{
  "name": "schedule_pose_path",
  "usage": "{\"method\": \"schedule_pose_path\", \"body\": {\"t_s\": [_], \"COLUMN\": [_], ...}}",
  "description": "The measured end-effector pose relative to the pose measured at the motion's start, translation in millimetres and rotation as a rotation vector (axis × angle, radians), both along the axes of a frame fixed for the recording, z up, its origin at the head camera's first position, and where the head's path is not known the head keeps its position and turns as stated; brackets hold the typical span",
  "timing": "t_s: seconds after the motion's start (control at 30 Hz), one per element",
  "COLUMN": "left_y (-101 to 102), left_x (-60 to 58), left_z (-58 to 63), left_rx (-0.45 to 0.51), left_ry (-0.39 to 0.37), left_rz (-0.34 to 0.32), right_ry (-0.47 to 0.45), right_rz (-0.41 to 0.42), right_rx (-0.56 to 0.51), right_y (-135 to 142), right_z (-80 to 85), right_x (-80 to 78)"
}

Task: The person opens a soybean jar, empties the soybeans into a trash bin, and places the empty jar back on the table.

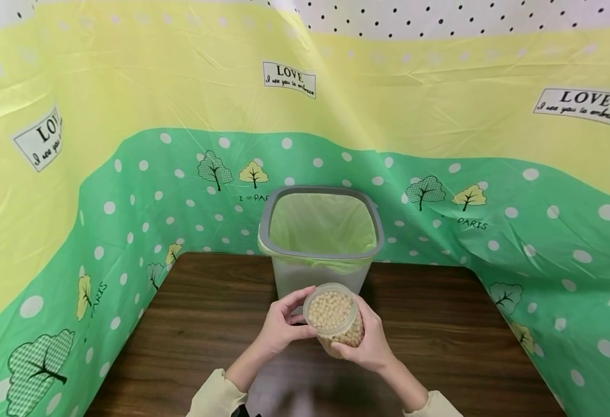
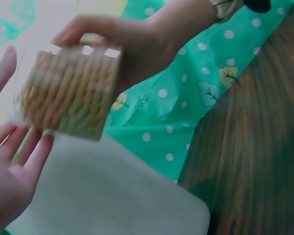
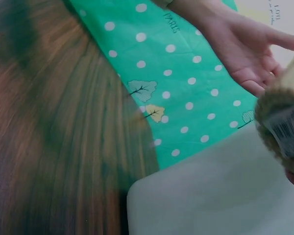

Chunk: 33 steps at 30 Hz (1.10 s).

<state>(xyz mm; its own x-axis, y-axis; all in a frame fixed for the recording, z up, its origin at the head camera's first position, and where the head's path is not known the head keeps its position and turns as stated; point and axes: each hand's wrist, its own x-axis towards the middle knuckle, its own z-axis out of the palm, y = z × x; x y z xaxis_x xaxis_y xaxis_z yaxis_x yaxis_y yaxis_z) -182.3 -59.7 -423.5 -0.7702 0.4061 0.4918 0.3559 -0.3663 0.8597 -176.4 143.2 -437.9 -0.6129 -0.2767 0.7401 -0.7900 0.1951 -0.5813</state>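
A round clear jar (image 1: 335,317) packed with small tan round pieces is held over the table, in front of the bin. In the head view my right hand (image 1: 371,344) grips its right side, thumb across the front. Beside its upper rim my left hand (image 1: 283,325) is spread, thumb tip and fingertips at the edge. Through the left wrist view the jar (image 2: 71,90) looks tilted on its side and blurred, and the fingers of the left hand (image 2: 14,181) are fairly straight. A white barcode label (image 3: 286,129) shows on the jar's base in the right wrist view.
Behind the jar stands a grey-rimmed bin (image 1: 326,255) lined with a thin green bag. It rests on a dark wooden table (image 1: 440,324). A green and yellow printed curtain (image 1: 560,243) surrounds the table on the far side and both flanks.
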Motion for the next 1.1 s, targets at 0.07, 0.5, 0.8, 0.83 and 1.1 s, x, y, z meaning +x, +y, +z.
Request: {"method": "schedule_pose_path", "body": {"t_s": [0.07,0.5,0.8,0.83,1.1], "left_y": [3.1,-2.0,3.2,3.8,2.6], "left_x": [2.7,-5.7,-7.9,-8.3,-11.4], "left_z": [-0.5,2.5,2.7,3.0,5.9], "left_rx": [0.0,-0.081,-0.053,-0.044,-0.008], "left_ry": [0.01,0.016,0.063,0.069,0.071], "left_rz": [0.072,-0.125,0.051,0.074,0.134], "right_ry": [-0.006,-0.129,-0.026,-0.019,0.019], "right_rz": [-0.037,0.337,0.083,0.055,-0.051], "right_rx": [-0.017,-0.031,-0.036,-0.034,-0.019], "right_y": [-0.7,6.9,1.4,0.8,-0.2], "right_z": [-0.5,1.3,-1.4,-1.9,-6.3], "right_x": [0.1,-5.2,-5.7,-6.0,-8.6]}}
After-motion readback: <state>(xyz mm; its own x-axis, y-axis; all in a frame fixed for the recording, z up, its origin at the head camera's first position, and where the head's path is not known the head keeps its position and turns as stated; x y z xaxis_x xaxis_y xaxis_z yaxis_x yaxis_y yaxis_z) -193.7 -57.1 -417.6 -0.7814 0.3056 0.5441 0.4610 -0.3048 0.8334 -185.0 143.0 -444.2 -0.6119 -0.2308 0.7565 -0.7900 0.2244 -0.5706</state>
